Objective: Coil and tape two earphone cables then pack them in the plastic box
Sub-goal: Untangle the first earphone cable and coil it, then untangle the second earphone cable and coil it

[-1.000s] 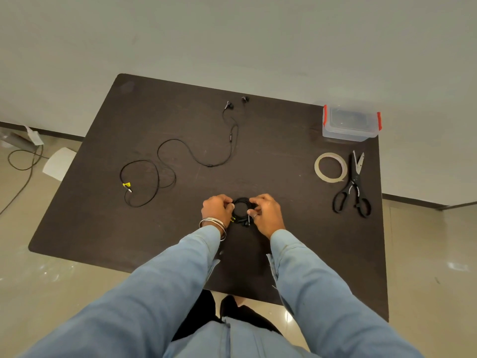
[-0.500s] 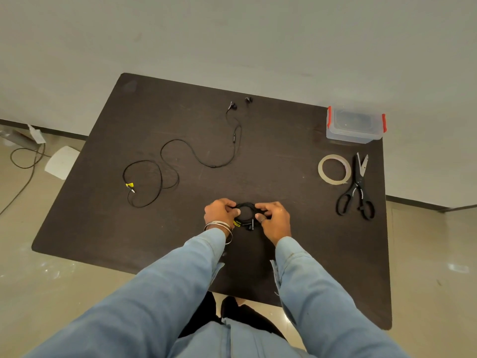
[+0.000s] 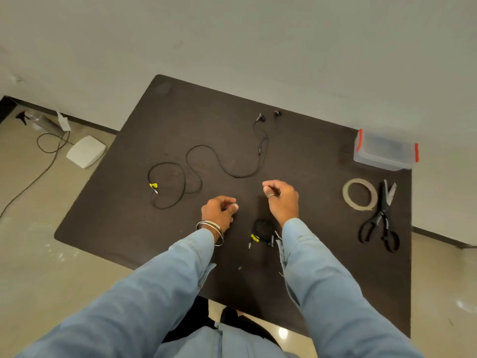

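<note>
Black and bundled up, the coiled cable (image 3: 262, 229) lies on the dark desk (image 3: 309, 254) close to the person, just beside the right sleeve, with its yellow tag and plug poking out at the near side. It sits there alone — no hand touches it. It likely rests close by so it is easy to grab for taping.

The left hand (image 3: 219, 211) hovers above the desk with its fingers curled in loosely, and it holds nothing. The right hand (image 3: 282, 198) is farther out, fingers also curled with fingertip and thumb close together, and I see nothing in it.

The loose cable (image 3: 219, 161) — 1 of the 2 — is spread in wide loops across the far left of the desk, not coiled yet. The tape roll (image 3: 359, 193) lies flat on the right, just beside the scissors (image 3: 382, 220), both within easy reach. The plastic box (image 3: 386, 152) stands at the far right corner with its lid on, well apart from both cables.

Half a second ago both hands pinched the little coil between them. Now they have let go and lifted away, and the coil keeps its round shape by itself. I think the tape comes next.
</note>
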A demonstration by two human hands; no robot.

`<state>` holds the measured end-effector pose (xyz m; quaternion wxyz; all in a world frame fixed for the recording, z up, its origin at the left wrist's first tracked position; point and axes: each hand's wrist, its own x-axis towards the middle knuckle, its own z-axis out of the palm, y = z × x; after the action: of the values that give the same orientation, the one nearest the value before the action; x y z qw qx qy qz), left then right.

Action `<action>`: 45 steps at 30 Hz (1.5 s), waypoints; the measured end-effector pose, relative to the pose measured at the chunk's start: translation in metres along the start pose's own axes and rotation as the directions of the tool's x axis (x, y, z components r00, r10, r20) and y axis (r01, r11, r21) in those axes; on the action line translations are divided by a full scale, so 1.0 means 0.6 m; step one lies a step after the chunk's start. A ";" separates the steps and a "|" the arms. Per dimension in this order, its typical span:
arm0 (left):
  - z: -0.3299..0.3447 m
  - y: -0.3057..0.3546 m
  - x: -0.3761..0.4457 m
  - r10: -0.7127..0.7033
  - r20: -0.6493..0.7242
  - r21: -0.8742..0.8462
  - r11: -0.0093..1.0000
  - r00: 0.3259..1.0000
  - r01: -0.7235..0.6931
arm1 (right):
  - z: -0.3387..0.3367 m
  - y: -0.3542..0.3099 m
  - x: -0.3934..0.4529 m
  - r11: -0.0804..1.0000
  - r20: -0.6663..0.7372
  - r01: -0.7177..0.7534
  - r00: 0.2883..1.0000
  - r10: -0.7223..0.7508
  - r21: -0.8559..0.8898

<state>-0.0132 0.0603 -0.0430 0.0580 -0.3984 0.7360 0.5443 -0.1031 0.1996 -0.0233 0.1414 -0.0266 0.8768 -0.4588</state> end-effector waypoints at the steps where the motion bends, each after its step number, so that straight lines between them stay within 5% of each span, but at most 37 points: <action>1: -0.022 0.000 0.011 -0.006 -0.014 -0.008 1.000 1.000 0.006 | 0.017 -0.015 0.013 0.999 0.027 0.021 0.999 -0.020 -0.026; 5: -0.122 -0.002 0.070 -0.029 -0.112 -0.036 0.999 0.993 0.025 | 0.111 -0.060 0.061 0.973 0.129 0.072 0.991 -0.044 -0.221; 9: -0.208 0.005 0.124 -0.008 -0.151 -0.026 1.000 0.989 0.004 | 0.187 -0.091 0.082 0.786 0.052 0.047 0.998 -0.019 -0.616; 14: -0.272 0.013 0.184 0.026 -0.138 0.021 1.000 0.990 -0.023 | 0.229 -0.099 0.088 0.696 -0.029 0.041 0.996 -0.088 -0.717; 19: -0.289 0.028 0.220 0.286 -0.014 0.312 0.912 0.958 -0.268 | 0.241 -0.126 0.087 0.806 0.027 0.110 0.993 -0.116 -0.582; 22: -0.287 0.048 0.229 0.544 0.204 0.494 0.660 0.814 -0.565 | 0.240 -0.161 0.080 0.907 0.164 0.239 0.968 -0.192 -0.346; 25: -0.277 0.073 0.237 0.577 0.446 0.536 0.440 0.684 -0.720 | 0.235 -0.197 0.072 0.935 0.192 0.338 0.930 -0.314 -0.107; 28: -0.281 0.094 0.244 0.542 0.509 0.409 0.532 0.669 -0.742 | 0.211 -0.224 0.074 0.964 0.124 0.262 0.956 -0.267 0.050; 32: -0.309 0.112 0.237 0.603 0.382 0.175 0.697 0.700 -0.696 | 0.140 -0.228 0.092 0.989 0.259 0.143 0.954 -0.151 0.050; 36: -0.344 0.151 0.231 0.627 0.168 0.156 0.745 0.761 -0.649 | 0.076 -0.209 0.103 0.970 0.304 0.222 0.935 -0.183 -0.101; 45: -0.378 0.226 0.189 0.604 -0.111 0.133 0.796 0.789 -0.591 | -0.027 -0.197 0.105 0.986 0.263 0.164 0.953 -0.152 -0.022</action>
<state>-0.0989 -0.1789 0.0916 -0.1537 -0.1811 0.8504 0.4695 -0.1776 0.1331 0.0673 0.2174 -0.1597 0.8556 -0.4418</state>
